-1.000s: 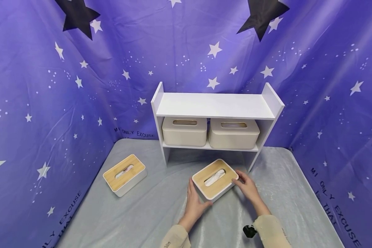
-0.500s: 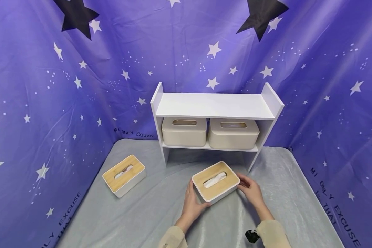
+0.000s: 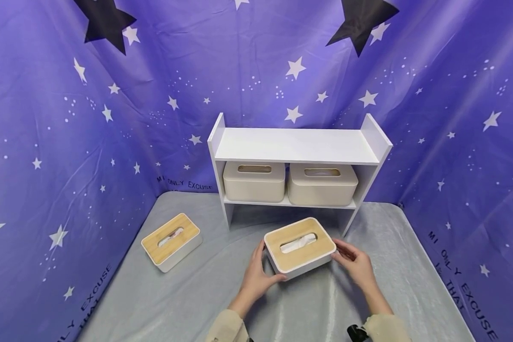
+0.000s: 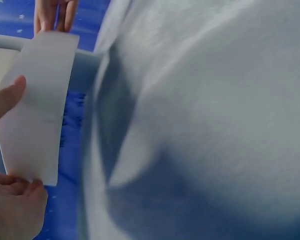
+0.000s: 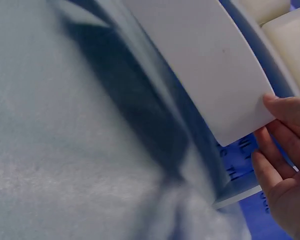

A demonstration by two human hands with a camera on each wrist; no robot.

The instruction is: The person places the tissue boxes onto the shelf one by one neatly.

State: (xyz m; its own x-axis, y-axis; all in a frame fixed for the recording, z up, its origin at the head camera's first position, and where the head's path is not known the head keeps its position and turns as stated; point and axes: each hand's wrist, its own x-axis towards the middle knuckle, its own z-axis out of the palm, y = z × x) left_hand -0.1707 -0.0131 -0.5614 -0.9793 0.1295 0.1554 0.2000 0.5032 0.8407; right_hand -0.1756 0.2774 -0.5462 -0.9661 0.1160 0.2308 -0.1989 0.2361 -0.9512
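Note:
A white tissue box [image 3: 311, 267] with a bamboo lid and white tissue in its slot is held between both hands in front of the shelf. My left hand [image 3: 253, 275] grips its left end, thumb along the front wall. At the right end my right hand [image 3: 359, 267] holds the corner, its thumb at the front edge in the right wrist view. Both wrist views show the box's white wall [image 5: 205, 65] raised over the cloth, with a dark shadow [image 5: 135, 105] below. Another bamboo-lidded tissue box [image 3: 179, 254] sits on the cloth at the left.
A white two-tier shelf [image 3: 295, 145] stands behind the held box. Two cream tissue boxes, one left [image 3: 254, 189] and one right [image 3: 322, 192], fill most of its lower tier. Grey cloth [image 3: 196, 304] covers the table; a purple star-printed curtain [image 3: 256, 57] surrounds it.
The held tissue box has turned slightly and moved a little to the right. My right hand has shifted from the lid's corner to the box's right end. The other boxes have not moved.

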